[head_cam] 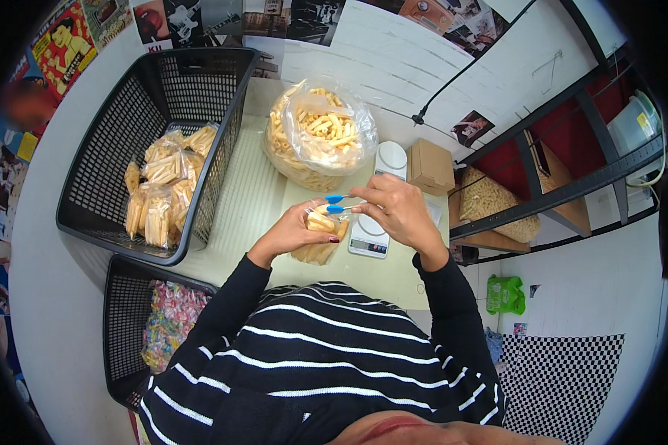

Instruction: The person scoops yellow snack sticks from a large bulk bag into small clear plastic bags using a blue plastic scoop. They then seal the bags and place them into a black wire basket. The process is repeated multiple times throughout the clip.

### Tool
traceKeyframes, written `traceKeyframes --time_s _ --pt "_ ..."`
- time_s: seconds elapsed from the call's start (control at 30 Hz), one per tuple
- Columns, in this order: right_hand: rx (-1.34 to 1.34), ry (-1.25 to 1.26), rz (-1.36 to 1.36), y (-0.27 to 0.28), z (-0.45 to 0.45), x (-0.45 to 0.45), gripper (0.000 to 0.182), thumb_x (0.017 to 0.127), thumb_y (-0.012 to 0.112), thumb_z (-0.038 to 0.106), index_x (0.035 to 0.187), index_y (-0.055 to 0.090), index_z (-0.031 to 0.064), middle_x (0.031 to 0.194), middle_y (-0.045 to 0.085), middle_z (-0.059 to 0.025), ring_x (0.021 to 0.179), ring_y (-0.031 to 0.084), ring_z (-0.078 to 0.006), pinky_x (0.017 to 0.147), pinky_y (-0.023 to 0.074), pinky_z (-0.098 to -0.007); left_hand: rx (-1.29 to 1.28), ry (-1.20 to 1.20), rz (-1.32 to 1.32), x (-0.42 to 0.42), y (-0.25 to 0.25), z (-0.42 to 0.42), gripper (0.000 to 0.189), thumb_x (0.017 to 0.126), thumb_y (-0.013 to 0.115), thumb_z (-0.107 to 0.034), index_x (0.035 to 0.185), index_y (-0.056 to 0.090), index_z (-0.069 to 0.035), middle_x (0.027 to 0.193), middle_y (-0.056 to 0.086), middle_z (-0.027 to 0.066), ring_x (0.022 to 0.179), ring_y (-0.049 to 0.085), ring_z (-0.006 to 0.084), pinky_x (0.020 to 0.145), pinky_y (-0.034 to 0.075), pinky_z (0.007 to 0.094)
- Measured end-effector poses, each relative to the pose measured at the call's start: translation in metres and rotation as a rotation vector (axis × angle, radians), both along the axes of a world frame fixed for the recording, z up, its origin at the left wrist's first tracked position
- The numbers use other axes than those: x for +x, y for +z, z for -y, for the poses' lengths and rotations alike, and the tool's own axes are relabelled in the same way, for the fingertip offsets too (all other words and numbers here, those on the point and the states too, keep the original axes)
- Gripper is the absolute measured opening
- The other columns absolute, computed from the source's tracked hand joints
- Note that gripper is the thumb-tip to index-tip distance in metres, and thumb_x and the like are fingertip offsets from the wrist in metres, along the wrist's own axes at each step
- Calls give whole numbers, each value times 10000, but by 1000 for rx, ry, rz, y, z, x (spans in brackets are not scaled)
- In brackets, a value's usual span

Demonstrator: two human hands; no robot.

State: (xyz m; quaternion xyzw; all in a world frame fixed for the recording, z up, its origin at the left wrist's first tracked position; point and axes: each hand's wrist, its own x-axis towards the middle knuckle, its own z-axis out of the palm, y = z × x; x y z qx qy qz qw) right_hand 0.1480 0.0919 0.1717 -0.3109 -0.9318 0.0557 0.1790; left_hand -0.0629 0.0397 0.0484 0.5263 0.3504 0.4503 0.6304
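My left hand grips a small clear plastic bag of pale yellow stick snacks near its mouth. Between the thumb and fingers of my right hand is a pair of metal tongs with blue tips, which are apart over the bag's opening. Behind my hands stands a large clear bag, open at the top and full of the same sticks. A white digital kitchen scale lies beside the small bag, partly under my right hand.
At left, a black plastic basket holds several filled snack bags. Below it, another black basket holds colourful wrapped sweets. A second white scale and a cardboard box stand behind my right hand. A metal-framed shelf is at right.
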Motion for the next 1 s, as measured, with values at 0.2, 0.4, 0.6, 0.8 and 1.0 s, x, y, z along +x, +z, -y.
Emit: traceKeyframes --time_s 0.2,0.4,0.6,0.8,1.0 --pt "20 -2 -1 -2 0 0 239 808 722 270 991 728 116 781 590 -39 764 589 -223 637 475 -363 35 -21 -62 -3 -1 -2 588 753 829 -77 1279 571 -35 1121 660 33 1015 611 101 902 489 276" --pt "0 -32 23 2 2 0 220 817 716 260 986 729 120 768 578 -38 759 583 -223 639 468 -366 68 35 -53 -3 -5 -3 496 743 843 -138 1176 629 -24 1068 667 47 967 624 120 875 499 283" --pt "-26 42 7 -11 -3 -12 227 838 701 279 1001 729 123 768 582 -46 768 594 -243 655 477 -377 43 18 -97 -4 -4 -5 449 753 832 -128 1142 636 -19 1065 671 42 964 629 125 886 497 282" --pt "-102 -96 -79 -11 -35 2 271 852 696 265 1067 716 101 791 595 -65 769 593 -259 681 465 -379 17 45 9 -14 -18 -11 431 856 741 -170 1228 604 0 1108 663 82 1025 635 151 928 496 291" --pt "-282 -446 -107 -39 -83 10 416 893 633 424 1162 701 114 830 611 -107 814 618 -306 712 472 -417 -142 96 124 -17 -28 -19 380 934 636 -226 1192 607 51 1131 653 109 1012 651 177 936 506 312"
